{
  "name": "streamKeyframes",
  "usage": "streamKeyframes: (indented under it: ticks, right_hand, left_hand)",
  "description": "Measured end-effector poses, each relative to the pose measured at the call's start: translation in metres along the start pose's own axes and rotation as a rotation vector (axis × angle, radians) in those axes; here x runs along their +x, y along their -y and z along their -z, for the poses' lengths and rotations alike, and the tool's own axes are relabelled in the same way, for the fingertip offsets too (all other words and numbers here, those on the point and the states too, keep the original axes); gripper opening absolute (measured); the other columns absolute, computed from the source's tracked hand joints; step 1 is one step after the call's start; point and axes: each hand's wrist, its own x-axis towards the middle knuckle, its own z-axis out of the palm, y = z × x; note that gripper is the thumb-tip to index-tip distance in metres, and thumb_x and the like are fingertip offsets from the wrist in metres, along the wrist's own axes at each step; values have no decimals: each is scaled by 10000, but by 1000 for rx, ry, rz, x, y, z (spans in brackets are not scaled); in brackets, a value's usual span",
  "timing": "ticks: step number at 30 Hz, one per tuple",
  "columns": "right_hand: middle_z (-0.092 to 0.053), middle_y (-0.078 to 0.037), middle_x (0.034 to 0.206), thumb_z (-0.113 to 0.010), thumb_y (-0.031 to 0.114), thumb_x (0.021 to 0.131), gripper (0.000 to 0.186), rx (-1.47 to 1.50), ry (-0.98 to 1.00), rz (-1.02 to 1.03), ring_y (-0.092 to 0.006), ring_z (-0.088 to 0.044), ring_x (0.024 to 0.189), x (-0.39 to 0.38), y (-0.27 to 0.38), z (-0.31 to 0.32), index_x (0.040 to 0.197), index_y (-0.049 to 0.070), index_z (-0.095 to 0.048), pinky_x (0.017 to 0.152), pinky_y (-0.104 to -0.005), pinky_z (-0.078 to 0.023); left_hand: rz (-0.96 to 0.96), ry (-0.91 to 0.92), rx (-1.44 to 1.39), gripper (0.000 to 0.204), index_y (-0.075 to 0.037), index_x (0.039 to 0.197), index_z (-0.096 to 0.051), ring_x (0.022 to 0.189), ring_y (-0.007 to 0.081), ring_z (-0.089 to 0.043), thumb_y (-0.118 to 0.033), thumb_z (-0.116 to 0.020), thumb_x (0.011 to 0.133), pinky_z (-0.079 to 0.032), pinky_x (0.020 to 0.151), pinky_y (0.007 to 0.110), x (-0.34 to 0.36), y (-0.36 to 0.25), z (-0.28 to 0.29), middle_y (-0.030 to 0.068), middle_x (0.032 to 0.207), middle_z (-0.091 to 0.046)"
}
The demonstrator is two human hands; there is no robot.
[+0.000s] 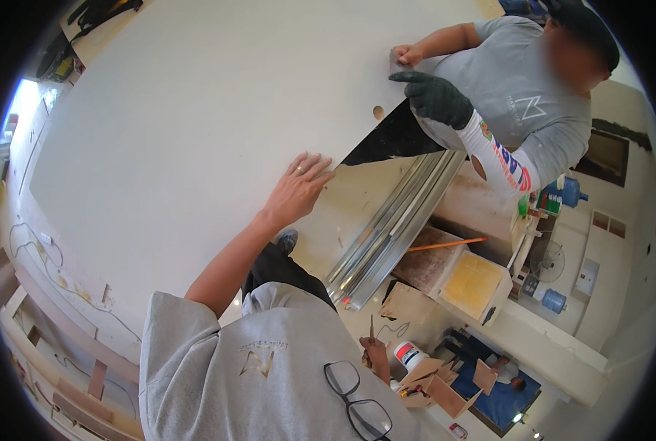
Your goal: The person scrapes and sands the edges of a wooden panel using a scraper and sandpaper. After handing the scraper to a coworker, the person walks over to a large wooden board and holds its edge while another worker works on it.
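My left hand (302, 180) lies flat, palm down, at the near edge of a large white board (174, 125); a ring shows on one finger. Lower down, beside my grey shirt, my right hand (376, 356) is closed around a slender pointed stick (372, 327), too small to name surely. Across the board's corner a co-worker in a grey shirt (504, 81) stands close. The co-worker's black-gloved hand (438, 99) points over the board, while their bare hand (409, 55) grips a small greyish thing at its edge. A round hole (378, 112) sits near that edge.
A black triangular surface (390, 136) shows under the board's edge. Long metal profiles (394, 228) lie on the floor beside me. Farther right are a box with a yellow top (475, 283), a white bucket (410, 355) and a person (500, 367) on a blue mat. Wooden framing (63, 345) lies left.
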Motion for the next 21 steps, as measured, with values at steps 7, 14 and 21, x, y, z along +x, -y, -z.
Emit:
streamKeyframes:
  ticks: [7, 14, 21]
  right_hand:
    - [-479, 15, 577, -756, 319, 916, 292, 9, 20, -7, -95, -452, 441, 5, 0, 3, 942, 48, -648, 454, -272, -447]
    - [-494, 13, 606, -762, 312, 915, 299, -22, -13, 39, -93, -469, 477, 0, 3, 9, 960, 36, -656, 474, -273, -450]
    - [-524, 1, 611, -766, 307, 913, 340, -58, 0, -34, -102, -491, 483, -12, 9, 10, 1027, -1, -678, 463, -275, -425]
  left_hand:
    - [-11, -33, -4, 361, -100, 1295, -678, 1437, 252, -440, -106, -636, 937, -251, 1271, 458, 1, 3, -2, 71, 1486, -551]
    - [-14, -37, -5, 368, -94, 1303, -675, 1439, 258, -442, -102, -624, 939, -247, 1271, 461, 5, -2, 4, 75, 1495, -549]
    - [1, -32, -4, 363, -101, 1295, -680, 1447, 260, -437, -88, -634, 935, -250, 1271, 468, -5, -3, 4, 84, 1484, -561]
